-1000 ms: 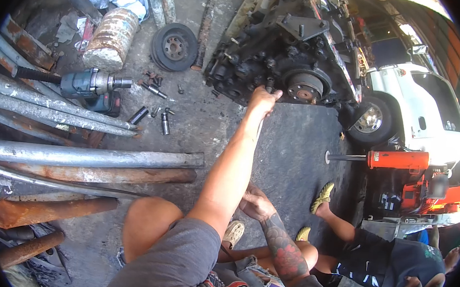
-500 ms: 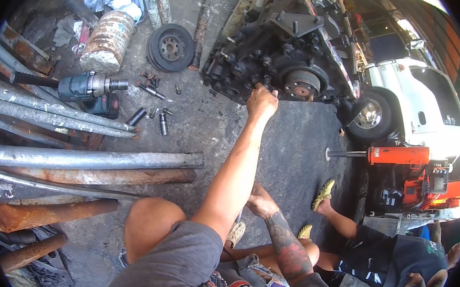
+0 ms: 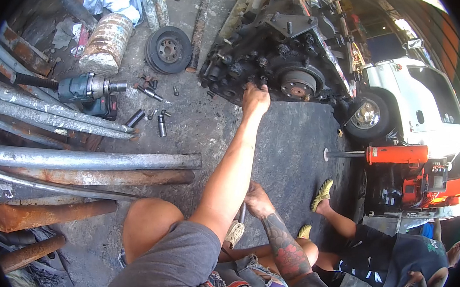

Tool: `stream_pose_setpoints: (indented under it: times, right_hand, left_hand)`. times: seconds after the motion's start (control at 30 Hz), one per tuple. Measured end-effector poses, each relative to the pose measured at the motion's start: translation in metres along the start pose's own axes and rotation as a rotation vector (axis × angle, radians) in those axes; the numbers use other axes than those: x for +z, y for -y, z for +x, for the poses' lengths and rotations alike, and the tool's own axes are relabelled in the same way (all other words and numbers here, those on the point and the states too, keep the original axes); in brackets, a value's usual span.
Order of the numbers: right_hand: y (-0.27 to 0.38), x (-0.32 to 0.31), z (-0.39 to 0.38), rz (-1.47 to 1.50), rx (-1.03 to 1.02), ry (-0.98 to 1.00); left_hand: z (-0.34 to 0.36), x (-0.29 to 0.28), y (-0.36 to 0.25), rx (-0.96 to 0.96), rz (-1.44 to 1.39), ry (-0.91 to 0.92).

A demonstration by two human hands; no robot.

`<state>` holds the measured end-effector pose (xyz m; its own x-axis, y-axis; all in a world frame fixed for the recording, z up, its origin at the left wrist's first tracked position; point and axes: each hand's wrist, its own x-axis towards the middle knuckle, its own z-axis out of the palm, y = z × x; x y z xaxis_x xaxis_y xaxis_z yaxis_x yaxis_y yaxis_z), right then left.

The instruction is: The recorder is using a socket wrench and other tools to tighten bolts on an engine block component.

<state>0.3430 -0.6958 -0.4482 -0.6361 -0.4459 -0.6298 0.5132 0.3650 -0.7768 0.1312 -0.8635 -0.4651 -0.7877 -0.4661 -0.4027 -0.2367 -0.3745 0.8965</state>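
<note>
A black, greasy engine block (image 3: 248, 57) lies ahead of me with a round crank hub (image 3: 299, 86) on its near face. My left hand (image 3: 256, 99) reaches out to that face, left of the hub. Its fingers are closed against a small dark fitting there; what they grip is hidden. Close to my body, my right hand (image 3: 259, 202), on the tattooed arm, is wrapped round a thin metal bar (image 3: 242, 213). Most of the bar is hidden behind my left arm, so its kind cannot be told.
At left lie a cordless impact wrench (image 3: 84, 88), loose sockets (image 3: 162, 126) and bolts, a pulley (image 3: 168, 50) and several metal pipes (image 3: 86, 158). A rusty cylinder (image 3: 106, 42) stands farther back. At right are a person (image 3: 394, 262), an orange jack (image 3: 397, 154) and a white truck (image 3: 417, 100).
My left hand has shifted slightly while staying at the engine face. More of the metal bar beside my right hand shows now. The whole view has moved a little.
</note>
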Motion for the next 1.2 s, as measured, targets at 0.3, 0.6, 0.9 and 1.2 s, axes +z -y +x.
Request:
stream_pose_setpoints:
  times: [0.3, 0.6, 0.9, 1.2]
  right_hand:
    - [0.015, -0.016, -0.014, 0.340, 0.074, 0.153]
    - [0.002, 0.006, -0.002, 0.188, 0.032, -0.003]
    - [-0.005, 0.003, -0.018, 0.412, 0.056, -0.083]
    - [0.043, -0.004, -0.004, 0.045, 0.047, -0.098]
  left_hand:
    - [0.007, -0.007, 0.015, -0.394, -0.946, 0.439]
    - [0.012, -0.001, 0.014, -0.140, -0.473, 0.223]
    - [0.001, -0.028, 0.049, -0.309, -1.062, 0.407]
    - [0.017, -0.085, 0.024, -0.127, -1.249, 0.078]
